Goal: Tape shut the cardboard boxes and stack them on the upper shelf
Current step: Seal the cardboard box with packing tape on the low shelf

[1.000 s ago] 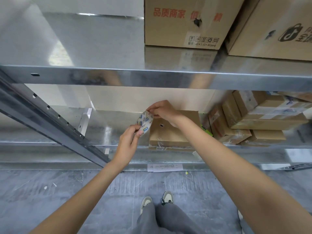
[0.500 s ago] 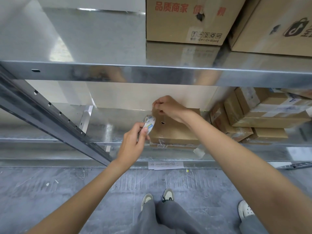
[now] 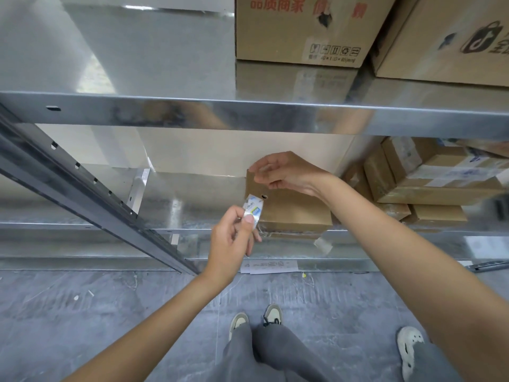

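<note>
A small cardboard box (image 3: 292, 210) with a round hole in its top lies on the lower metal shelf (image 3: 192, 205). My left hand (image 3: 231, 241) grips a roll of clear tape (image 3: 252, 209) with a white and blue label, held at the box's left edge. My right hand (image 3: 283, 172) hovers over the box's far left corner, thumb and forefinger pinching the pulled-out end of the clear tape. The strip between roll and fingers is barely visible. The upper shelf (image 3: 165, 67) has bare metal on its left half.
Two large cardboard boxes (image 3: 303, 28) (image 3: 446, 40) stand on the upper shelf at the right. Several taped boxes (image 3: 429, 183) are piled on the lower shelf to the right. A slanted metal upright (image 3: 82, 188) crosses the left. A paper label (image 3: 270, 267) lies on the floor.
My hands have drawn apart: the right one rose toward the box's far corner with the tape end, the left one dropped with the roll, which turned edge-on.
</note>
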`<action>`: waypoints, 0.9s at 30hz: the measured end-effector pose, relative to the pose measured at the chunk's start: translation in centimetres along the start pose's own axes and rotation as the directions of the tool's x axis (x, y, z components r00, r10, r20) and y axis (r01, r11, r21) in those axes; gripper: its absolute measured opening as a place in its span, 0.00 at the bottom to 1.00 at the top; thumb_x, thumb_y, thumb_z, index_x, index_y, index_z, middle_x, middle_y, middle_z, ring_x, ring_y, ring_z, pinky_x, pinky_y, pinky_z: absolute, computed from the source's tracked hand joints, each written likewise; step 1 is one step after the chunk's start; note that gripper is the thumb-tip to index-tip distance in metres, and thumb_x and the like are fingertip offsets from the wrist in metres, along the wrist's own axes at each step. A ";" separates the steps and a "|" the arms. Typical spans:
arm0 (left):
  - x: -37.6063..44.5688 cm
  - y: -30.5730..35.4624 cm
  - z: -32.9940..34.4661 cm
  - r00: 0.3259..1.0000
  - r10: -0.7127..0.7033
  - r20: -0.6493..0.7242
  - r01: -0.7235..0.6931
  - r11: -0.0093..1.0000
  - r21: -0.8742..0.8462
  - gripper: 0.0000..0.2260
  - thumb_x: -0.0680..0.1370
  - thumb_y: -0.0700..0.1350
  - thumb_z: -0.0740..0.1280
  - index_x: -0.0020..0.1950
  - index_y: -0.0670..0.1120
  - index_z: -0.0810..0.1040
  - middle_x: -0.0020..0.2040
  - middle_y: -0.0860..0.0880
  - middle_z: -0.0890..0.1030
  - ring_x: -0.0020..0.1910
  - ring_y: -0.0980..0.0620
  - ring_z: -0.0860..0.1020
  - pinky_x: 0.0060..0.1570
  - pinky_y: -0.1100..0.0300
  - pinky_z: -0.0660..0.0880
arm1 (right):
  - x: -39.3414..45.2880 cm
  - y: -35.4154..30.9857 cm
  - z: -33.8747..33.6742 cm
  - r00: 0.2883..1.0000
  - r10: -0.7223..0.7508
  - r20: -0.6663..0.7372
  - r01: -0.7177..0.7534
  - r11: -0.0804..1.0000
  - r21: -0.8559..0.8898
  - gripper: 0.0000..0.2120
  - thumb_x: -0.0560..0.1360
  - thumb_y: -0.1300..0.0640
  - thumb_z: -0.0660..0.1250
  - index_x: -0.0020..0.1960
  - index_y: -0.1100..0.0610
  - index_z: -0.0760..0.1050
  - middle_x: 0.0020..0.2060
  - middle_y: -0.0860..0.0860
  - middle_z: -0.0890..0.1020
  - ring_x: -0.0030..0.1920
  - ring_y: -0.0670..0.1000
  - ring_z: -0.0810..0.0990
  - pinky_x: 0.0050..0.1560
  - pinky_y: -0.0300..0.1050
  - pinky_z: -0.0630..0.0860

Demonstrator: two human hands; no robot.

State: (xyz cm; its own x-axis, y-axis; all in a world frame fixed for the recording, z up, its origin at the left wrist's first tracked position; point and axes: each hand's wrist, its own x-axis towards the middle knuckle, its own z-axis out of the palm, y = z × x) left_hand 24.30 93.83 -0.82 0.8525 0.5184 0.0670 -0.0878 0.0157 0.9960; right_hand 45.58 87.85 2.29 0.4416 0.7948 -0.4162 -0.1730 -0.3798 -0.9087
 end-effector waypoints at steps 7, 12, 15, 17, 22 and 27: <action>-0.3 -0.6 1.4 0.989 -0.064 0.136 0.071 0.996 -0.046 0.03 0.78 0.41 0.55 0.47 0.42 0.66 0.24 0.53 0.67 0.25 0.47 0.72 0.32 0.60 0.71 | -0.5 -0.3 -2.7 0.992 0.108 0.060 -0.105 0.994 -0.043 0.07 0.69 0.66 0.74 0.47 0.60 0.84 0.47 0.56 0.83 0.46 0.49 0.78 0.46 0.37 0.78; 0.1 -0.9 1.7 0.980 -0.139 0.145 0.135 0.990 0.038 0.05 0.78 0.43 0.56 0.49 0.41 0.68 0.24 0.53 0.68 0.23 0.50 0.68 0.28 0.57 0.71 | -0.3 0.4 -3.3 0.997 0.075 0.026 -0.070 0.983 -0.172 0.05 0.70 0.67 0.74 0.43 0.59 0.83 0.40 0.53 0.84 0.41 0.48 0.79 0.44 0.37 0.79; 0.2 -0.7 2.1 0.985 -0.129 0.114 0.124 0.991 0.050 0.08 0.79 0.45 0.56 0.50 0.40 0.68 0.24 0.53 0.68 0.23 0.50 0.68 0.28 0.57 0.71 | 0.0 0.5 -3.0 1.000 0.012 0.001 -0.011 0.977 -0.214 0.04 0.71 0.67 0.74 0.43 0.59 0.82 0.39 0.51 0.84 0.40 0.46 0.80 0.43 0.36 0.78; -0.2 -0.6 2.5 0.985 -0.156 0.069 0.154 0.987 0.037 0.08 0.80 0.46 0.57 0.49 0.42 0.69 0.24 0.52 0.68 0.23 0.50 0.69 0.28 0.59 0.70 | 0.4 0.0 -3.2 0.999 -0.035 -0.008 0.033 0.973 -0.227 0.05 0.71 0.66 0.73 0.43 0.58 0.82 0.36 0.49 0.85 0.38 0.43 0.81 0.43 0.35 0.78; -1.7 -1.5 3.2 0.923 -0.383 -0.031 0.383 0.923 0.016 0.14 0.83 0.50 0.59 0.48 0.39 0.73 0.23 0.49 0.73 0.22 0.50 0.75 0.28 0.59 0.73 | 0.8 -1.4 -4.4 0.997 -0.076 0.027 0.081 0.954 -0.288 0.05 0.71 0.65 0.74 0.42 0.56 0.83 0.39 0.50 0.86 0.44 0.46 0.84 0.47 0.36 0.79; -1.7 -2.6 3.6 0.828 -0.559 -0.040 0.559 0.829 -0.006 0.21 0.82 0.57 0.60 0.38 0.42 0.73 0.23 0.45 0.74 0.24 0.47 0.79 0.27 0.61 0.71 | 1.5 -0.9 -4.7 0.997 -0.080 0.023 0.083 0.939 -0.333 0.05 0.71 0.65 0.74 0.43 0.57 0.83 0.42 0.54 0.86 0.48 0.51 0.84 0.52 0.42 0.81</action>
State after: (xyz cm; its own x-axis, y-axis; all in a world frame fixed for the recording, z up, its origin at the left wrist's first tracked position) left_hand 24.91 89.80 -3.33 0.7347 0.4545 -0.5036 0.4009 0.3080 0.8628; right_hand 50.52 87.14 2.68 0.4333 0.8334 -0.3430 0.1674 -0.4483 -0.8780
